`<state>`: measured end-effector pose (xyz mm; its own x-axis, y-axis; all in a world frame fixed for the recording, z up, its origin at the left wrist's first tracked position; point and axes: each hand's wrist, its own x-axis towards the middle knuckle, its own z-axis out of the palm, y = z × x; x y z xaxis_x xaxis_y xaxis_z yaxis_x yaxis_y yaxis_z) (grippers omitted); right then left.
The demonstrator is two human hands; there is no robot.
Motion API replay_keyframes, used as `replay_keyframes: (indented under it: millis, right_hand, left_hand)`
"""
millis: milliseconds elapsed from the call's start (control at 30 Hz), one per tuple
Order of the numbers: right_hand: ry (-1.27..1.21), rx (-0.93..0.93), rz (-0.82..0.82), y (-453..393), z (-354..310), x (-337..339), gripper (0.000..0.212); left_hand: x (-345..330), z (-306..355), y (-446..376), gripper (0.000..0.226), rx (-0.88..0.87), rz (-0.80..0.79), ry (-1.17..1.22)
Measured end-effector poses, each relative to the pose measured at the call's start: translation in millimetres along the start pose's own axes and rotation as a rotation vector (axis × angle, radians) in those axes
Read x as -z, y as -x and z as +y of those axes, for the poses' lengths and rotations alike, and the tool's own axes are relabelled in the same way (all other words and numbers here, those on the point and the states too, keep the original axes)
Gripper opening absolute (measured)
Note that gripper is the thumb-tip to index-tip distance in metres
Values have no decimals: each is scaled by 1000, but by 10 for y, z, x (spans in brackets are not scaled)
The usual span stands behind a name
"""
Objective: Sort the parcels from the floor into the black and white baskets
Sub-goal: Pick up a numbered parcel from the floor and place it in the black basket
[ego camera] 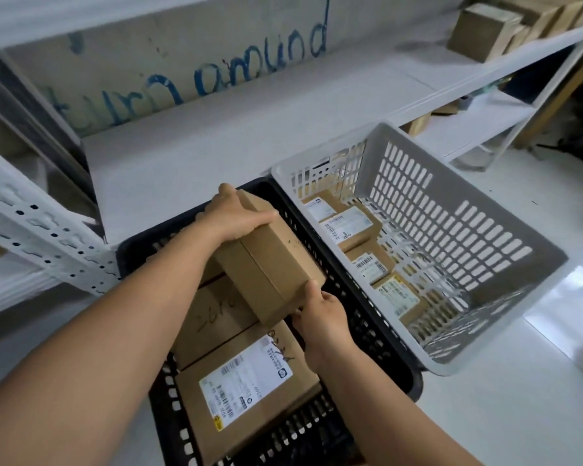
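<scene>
A big white shelf (pixel 334 105) runs along the back wall, with brown boxes (pixel 482 31) on its top right. On the floor (pixel 519 415) sit two baskets, touching side by side. The white basket (pixel 468 230) on the right has a row of small parcels (pixel 350 227) with labels. The black basket (pixel 367 317) on the left has bigger parcels (pixel 249 388) lying flat. Both arms reach out over the black basket. They hold one plain parcel (pixel 270 260), tilted, just above the others. The left hand (pixel 236 216) wraps over its far end. The right hand (pixel 323 314) pinches its near corner.
</scene>
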<state>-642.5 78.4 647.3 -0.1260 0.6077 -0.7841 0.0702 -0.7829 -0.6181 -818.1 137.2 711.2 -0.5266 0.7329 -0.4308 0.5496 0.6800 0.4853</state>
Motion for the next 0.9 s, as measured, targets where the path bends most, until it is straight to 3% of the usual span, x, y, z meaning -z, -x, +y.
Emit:
replay_keyframes:
  millis: [267,433,567,733,900]
  right_hand:
    - [65,-32,-21,-151,-65,-11,32]
    - [14,-113,21,-328,-180,4,19]
    - [17,-154,31,-500,-173,-72,46]
    - [-79,-184,-23,-596,-154,-116,31]
    - [-81,-177,-54,-730,-112,-230,38]
  left_hand:
    - [-165,178,-357,100,-48,96,-257]
    - [-332,193,-581,103,-103,33,-246]
    - [-439,100,-692,84,-139,19,-242]
    - [-535,-41,-742,89,-189,-16,-327]
    - [-616,-222,-669,81,-226,-103,-262]
